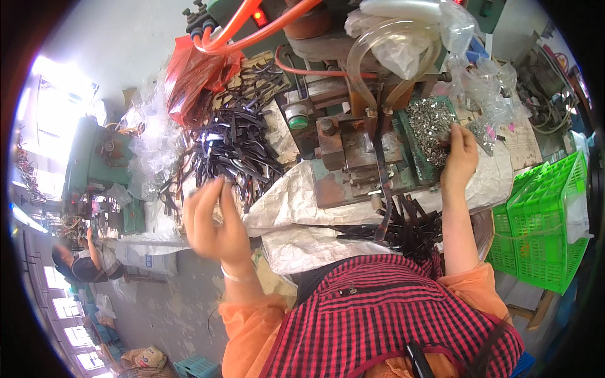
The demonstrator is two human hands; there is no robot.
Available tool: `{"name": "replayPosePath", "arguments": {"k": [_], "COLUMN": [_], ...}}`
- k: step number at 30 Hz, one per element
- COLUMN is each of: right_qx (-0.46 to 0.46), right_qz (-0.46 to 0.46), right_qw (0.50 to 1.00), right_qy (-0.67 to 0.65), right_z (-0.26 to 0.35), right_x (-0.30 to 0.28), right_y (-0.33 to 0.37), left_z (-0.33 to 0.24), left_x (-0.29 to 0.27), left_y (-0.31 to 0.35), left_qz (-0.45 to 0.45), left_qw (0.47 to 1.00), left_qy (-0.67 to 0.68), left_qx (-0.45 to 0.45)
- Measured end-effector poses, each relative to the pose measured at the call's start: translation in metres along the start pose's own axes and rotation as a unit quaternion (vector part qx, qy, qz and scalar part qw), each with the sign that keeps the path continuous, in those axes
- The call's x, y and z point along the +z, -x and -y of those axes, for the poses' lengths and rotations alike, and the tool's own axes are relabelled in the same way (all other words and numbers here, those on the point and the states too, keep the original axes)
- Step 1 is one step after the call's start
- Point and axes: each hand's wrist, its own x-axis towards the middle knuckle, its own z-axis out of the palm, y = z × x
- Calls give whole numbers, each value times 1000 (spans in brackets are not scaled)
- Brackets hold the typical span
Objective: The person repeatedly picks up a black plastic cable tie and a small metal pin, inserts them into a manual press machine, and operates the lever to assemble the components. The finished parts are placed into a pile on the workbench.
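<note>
Left grip [217, 233] is loosely curled, thumb near the bent fingers — whether anything is pinched there I cannot tell. It hovers at the near edge of a heap of dark strips [236, 142], with a red plastic bag [195, 79] lying behind the heap. Further right stands the machine [353, 145], one long dark strip [382, 173] hanging down its front, and more loose strips [413, 220] lie below, near the person's apron [378, 290]. Next comes a green tray [413, 153] of small shiny metal pieces [432, 126]. Right grip [462, 157] is at its right side, fingers bent close together — their contents are unclear. At far right are green crates [542, 220].
</note>
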Motion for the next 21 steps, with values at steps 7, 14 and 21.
{"name": "replayPosePath", "arguments": {"k": [7, 14, 21], "right_qx": [-58, -123, -153], "right_qz": [120, 48, 145], "right_qw": [987, 975, 963], "right_qy": [94, 176, 169], "right_z": [31, 15, 88], "right_x": [21, -72, -25], "right_y": [14, 24, 51], "left_z": [107, 121, 75], "left_x": [77, 96, 75], "left_y": [54, 73, 31], "left_qz": [320, 230, 166], "left_qw": [937, 972, 854], "left_qy": [-136, -19, 308], "left_qx": [42, 33, -385]}}
